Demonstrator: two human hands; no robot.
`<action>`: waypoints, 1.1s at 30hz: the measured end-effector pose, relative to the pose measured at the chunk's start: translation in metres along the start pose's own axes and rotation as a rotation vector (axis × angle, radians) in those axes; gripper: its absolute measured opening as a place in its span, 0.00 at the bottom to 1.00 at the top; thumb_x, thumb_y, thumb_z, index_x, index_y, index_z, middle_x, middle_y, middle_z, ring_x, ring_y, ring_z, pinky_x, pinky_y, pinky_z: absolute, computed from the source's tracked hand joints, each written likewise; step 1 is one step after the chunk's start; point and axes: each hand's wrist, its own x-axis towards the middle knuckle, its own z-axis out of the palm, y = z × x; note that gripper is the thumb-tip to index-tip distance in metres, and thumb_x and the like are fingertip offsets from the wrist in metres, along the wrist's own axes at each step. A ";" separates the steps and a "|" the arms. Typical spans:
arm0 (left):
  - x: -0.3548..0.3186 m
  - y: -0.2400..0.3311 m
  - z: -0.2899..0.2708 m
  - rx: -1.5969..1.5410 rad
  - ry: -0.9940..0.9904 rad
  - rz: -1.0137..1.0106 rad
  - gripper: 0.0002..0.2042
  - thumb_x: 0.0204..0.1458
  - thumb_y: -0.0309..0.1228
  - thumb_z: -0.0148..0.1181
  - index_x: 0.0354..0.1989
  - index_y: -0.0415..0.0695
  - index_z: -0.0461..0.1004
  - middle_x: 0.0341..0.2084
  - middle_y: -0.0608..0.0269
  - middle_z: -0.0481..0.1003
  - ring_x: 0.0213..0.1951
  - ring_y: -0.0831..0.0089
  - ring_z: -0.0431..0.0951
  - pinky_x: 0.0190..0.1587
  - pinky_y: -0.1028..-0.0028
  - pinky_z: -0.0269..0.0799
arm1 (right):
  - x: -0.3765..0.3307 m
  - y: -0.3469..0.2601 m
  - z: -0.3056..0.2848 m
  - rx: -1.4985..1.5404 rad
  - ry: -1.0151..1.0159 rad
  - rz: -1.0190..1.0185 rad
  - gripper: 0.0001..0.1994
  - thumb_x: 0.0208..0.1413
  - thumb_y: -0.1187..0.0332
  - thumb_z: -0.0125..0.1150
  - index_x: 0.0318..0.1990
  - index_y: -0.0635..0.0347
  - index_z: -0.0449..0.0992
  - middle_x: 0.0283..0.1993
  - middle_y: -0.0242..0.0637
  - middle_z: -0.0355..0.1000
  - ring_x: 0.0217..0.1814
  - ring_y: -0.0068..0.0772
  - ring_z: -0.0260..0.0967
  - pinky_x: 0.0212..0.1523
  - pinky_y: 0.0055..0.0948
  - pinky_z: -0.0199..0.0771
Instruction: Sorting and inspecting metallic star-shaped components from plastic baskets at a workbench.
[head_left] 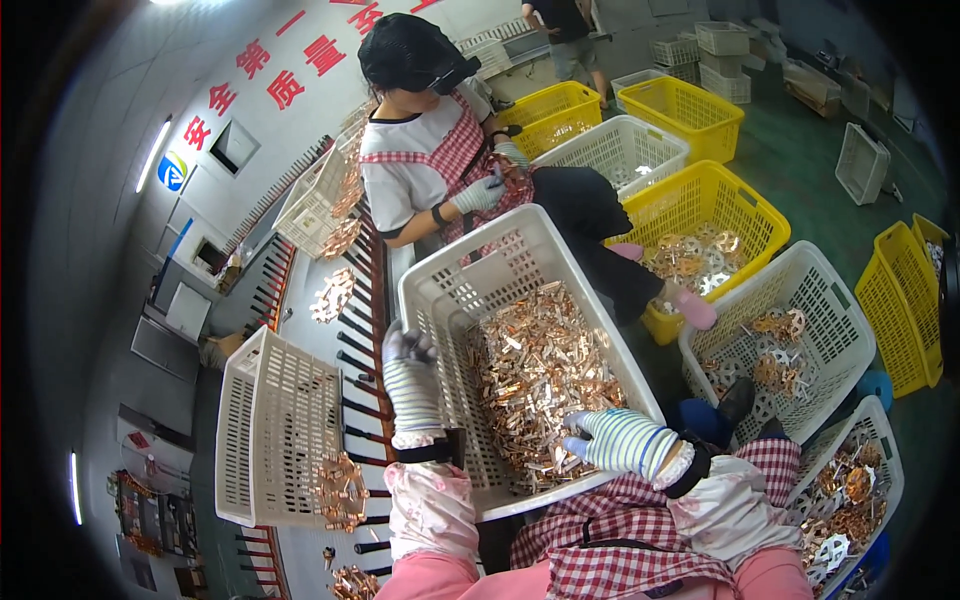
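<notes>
A white plastic basket stands tilted in front of me, holding a heap of small copper-coloured metal pieces. My left hand, in a striped knit glove, is at the basket's left rim with its fingers curled over the edge. Over the near right part of the heap lies my right hand, gloved the same way. Its fingers are apart and touch the pieces; I see nothing held in them. The fingertips are partly hidden among the metal.
A co-worker in a checked apron sits across from me, gloved hands on copper parts. To the left are another white basket and a rack of dark-handled rods. Yellow baskets and white baskets with metal parts stand on the right.
</notes>
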 end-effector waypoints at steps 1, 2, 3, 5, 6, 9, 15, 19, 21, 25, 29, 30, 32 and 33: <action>0.002 0.003 -0.001 -0.008 0.061 -0.005 0.17 0.56 0.36 0.51 0.51 0.43 0.62 0.28 0.65 0.68 0.26 0.77 0.67 0.29 0.78 0.66 | 0.000 0.003 0.000 -0.003 0.012 0.000 0.29 0.58 0.48 0.44 0.59 0.61 0.62 0.46 0.55 0.71 0.49 0.51 0.70 0.51 0.37 0.68; 0.007 0.004 -0.009 -0.023 0.110 -0.002 0.17 0.55 0.38 0.52 0.51 0.45 0.63 0.29 0.66 0.68 0.27 0.77 0.67 0.30 0.77 0.66 | -0.001 0.002 -0.002 0.007 -0.007 0.020 0.29 0.58 0.48 0.44 0.59 0.60 0.62 0.46 0.55 0.71 0.48 0.51 0.70 0.51 0.37 0.68; 0.012 0.006 -0.019 -0.037 0.163 0.003 0.18 0.55 0.39 0.53 0.51 0.47 0.63 0.29 0.67 0.68 0.28 0.76 0.67 0.31 0.77 0.66 | 0.000 0.001 -0.001 0.007 -0.008 0.016 0.29 0.58 0.48 0.44 0.59 0.60 0.62 0.46 0.55 0.71 0.48 0.51 0.70 0.51 0.37 0.68; 0.019 0.010 -0.031 -0.046 0.283 0.027 0.18 0.52 0.42 0.56 0.49 0.51 0.65 0.30 0.69 0.69 0.30 0.77 0.67 0.32 0.76 0.66 | 0.000 -0.001 -0.001 -0.004 -0.022 0.008 0.29 0.58 0.48 0.44 0.60 0.59 0.62 0.45 0.55 0.71 0.48 0.51 0.70 0.51 0.37 0.68; 0.020 0.011 -0.033 -0.055 0.325 0.051 0.18 0.52 0.43 0.56 0.48 0.51 0.66 0.31 0.69 0.69 0.30 0.77 0.67 0.33 0.77 0.66 | 0.000 -0.001 -0.001 -0.005 -0.022 0.009 0.29 0.58 0.48 0.44 0.60 0.59 0.62 0.45 0.55 0.71 0.48 0.51 0.70 0.51 0.37 0.68; 0.026 0.014 -0.047 -0.080 0.394 0.072 0.19 0.53 0.45 0.54 0.49 0.48 0.65 0.35 0.67 0.69 0.35 0.75 0.68 0.39 0.76 0.66 | -0.001 -0.004 -0.002 -0.004 -0.014 -0.003 0.28 0.58 0.48 0.44 0.59 0.58 0.62 0.45 0.55 0.71 0.48 0.51 0.70 0.51 0.37 0.68; 0.043 0.013 -0.063 -0.177 0.472 0.034 0.25 0.54 0.51 0.50 0.55 0.47 0.62 0.54 0.60 0.61 0.48 0.69 0.62 0.52 0.72 0.61 | -0.003 -0.004 -0.005 0.001 -0.038 0.037 0.29 0.58 0.47 0.43 0.59 0.59 0.63 0.47 0.54 0.71 0.49 0.52 0.69 0.53 0.38 0.66; 0.056 0.023 -0.094 -0.276 0.342 0.192 0.28 0.50 0.52 0.55 0.57 0.50 0.62 0.55 0.64 0.61 0.53 0.69 0.59 0.56 0.66 0.56 | -0.003 -0.005 0.000 -0.007 0.034 -0.002 0.26 0.57 0.49 0.45 0.53 0.61 0.69 0.47 0.51 0.71 0.51 0.50 0.69 0.53 0.39 0.66; 0.045 0.031 -0.067 -0.388 0.480 0.199 0.27 0.50 0.51 0.55 0.55 0.50 0.64 0.52 0.64 0.65 0.52 0.68 0.62 0.56 0.66 0.56 | -0.007 -0.008 -0.007 0.004 -0.010 0.033 0.26 0.57 0.50 0.45 0.53 0.61 0.69 0.48 0.51 0.71 0.51 0.50 0.68 0.53 0.39 0.65; 0.045 0.044 -0.072 -0.595 0.552 0.176 0.20 0.56 0.46 0.49 0.52 0.46 0.66 0.51 0.57 0.69 0.51 0.65 0.68 0.55 0.67 0.59 | -0.007 -0.005 -0.005 0.009 0.012 0.007 0.25 0.57 0.50 0.45 0.53 0.61 0.69 0.47 0.51 0.71 0.50 0.52 0.68 0.53 0.42 0.65; 0.010 0.061 -0.026 -0.230 0.302 0.415 0.20 0.58 0.45 0.47 0.49 0.40 0.67 0.43 0.59 0.73 0.44 0.69 0.71 0.48 0.71 0.66 | -0.009 -0.001 -0.003 0.027 0.021 0.027 0.25 0.58 0.50 0.43 0.53 0.61 0.69 0.46 0.51 0.72 0.49 0.52 0.69 0.52 0.42 0.66; 0.007 0.064 -0.026 -0.133 -0.011 0.504 0.21 0.56 0.45 0.51 0.50 0.42 0.67 0.41 0.63 0.72 0.40 0.71 0.71 0.48 0.69 0.65 | -0.011 -0.003 -0.006 0.051 -0.002 0.024 0.26 0.58 0.50 0.44 0.57 0.60 0.65 0.45 0.51 0.72 0.49 0.52 0.69 0.52 0.44 0.65; -0.022 0.062 0.016 -0.249 -0.099 0.354 0.19 0.57 0.43 0.50 0.50 0.42 0.67 0.36 0.63 0.73 0.36 0.71 0.71 0.44 0.70 0.66 | 0.001 0.011 0.012 0.111 0.129 -0.030 0.27 0.58 0.51 0.45 0.59 0.60 0.60 0.47 0.54 0.70 0.51 0.53 0.67 0.54 0.43 0.64; -0.039 0.058 0.038 -0.359 -0.189 0.212 0.18 0.57 0.41 0.49 0.51 0.43 0.66 0.31 0.64 0.74 0.32 0.71 0.72 0.40 0.72 0.66 | 0.006 0.016 0.017 0.170 0.260 -0.095 0.29 0.57 0.52 0.46 0.62 0.60 0.56 0.50 0.56 0.68 0.53 0.53 0.66 0.56 0.43 0.63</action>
